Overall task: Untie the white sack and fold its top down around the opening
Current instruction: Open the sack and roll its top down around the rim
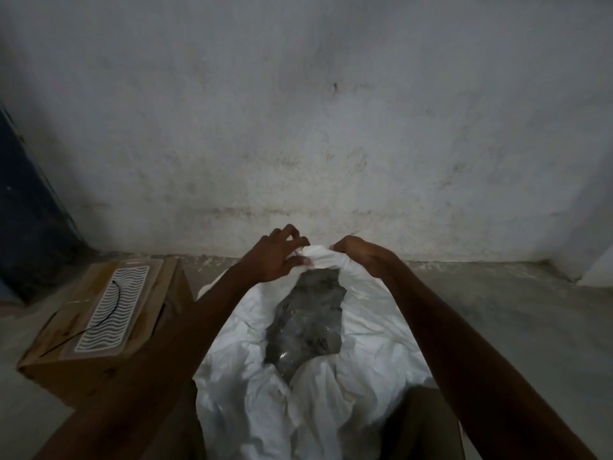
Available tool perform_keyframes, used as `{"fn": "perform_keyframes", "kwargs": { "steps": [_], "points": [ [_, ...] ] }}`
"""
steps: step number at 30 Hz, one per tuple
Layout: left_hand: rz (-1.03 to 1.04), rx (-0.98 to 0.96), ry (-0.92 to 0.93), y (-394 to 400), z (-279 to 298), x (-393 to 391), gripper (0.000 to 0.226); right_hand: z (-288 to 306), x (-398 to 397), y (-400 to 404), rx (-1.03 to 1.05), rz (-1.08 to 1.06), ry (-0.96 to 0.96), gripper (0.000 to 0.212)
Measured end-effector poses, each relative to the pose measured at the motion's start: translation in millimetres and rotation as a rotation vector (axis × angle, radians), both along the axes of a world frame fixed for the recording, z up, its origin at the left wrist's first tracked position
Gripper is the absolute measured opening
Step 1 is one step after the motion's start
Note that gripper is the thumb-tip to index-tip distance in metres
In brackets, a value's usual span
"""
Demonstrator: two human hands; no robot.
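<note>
– Both hands pinch the far rim of the white sack [371, 330]: left hand [277, 260] w/ thumb and fingers closed on the bunched cloth, right hand [356, 252] fisted on the rim just beside it. Anything else from the head cam?

– Sack sits on the concrete floor [497, 313] right in front of the person, mouth already open, top crumpled and spread outward around the opening. Grey, shiny stuff [305, 323] shows inside; can't tell what it is, too dark.

– What's around?

– Cardboard box [106, 330] to the left, near the sack, partly behind the left forearm. On its lid lies a white mat w/ wavy slots [111, 310], and a thin black cord [112, 313] runs across that mat and off over the lid.

– Anything in the way?

– Both forearms cross over the sack's sides, so part of the near cloth is hidden. Stained grey wall [331, 111] stands just past the sack's far rim, close behind the hands. Dark blue surface [23, 194] at far left, beyond the box; blurry, can't say what.
</note>
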State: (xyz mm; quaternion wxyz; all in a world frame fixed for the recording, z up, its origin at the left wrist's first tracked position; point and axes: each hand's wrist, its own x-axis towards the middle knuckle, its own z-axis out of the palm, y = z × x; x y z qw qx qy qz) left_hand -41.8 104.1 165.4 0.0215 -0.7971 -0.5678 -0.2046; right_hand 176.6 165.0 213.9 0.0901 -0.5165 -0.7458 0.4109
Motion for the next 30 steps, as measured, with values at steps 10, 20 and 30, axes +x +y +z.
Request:
{"fn": "perform_keyframes", "kwargs": {
  "steps": [10, 20, 30],
  "points": [
    [0.257, -0.518, -0.375, 14.2, 6.6, -13.9, 0.065, -30.6, 8.8, 0.8, 0.816, 0.108, -0.322, 0.020],
    [-0.008, -0.201, -0.303, 19.4, 1.8, 31.8, 0.032, -11.9, 8.3, 1.4, 0.172, -0.005, 0.090, 0.039],
    [0.032, -0.294, -0.309, 35.8, 9.9, 45.4, 0.043, -31.6, 38.4, 3.9, 0.417, -0.013, 0.020, 0.029]
  ]
}}
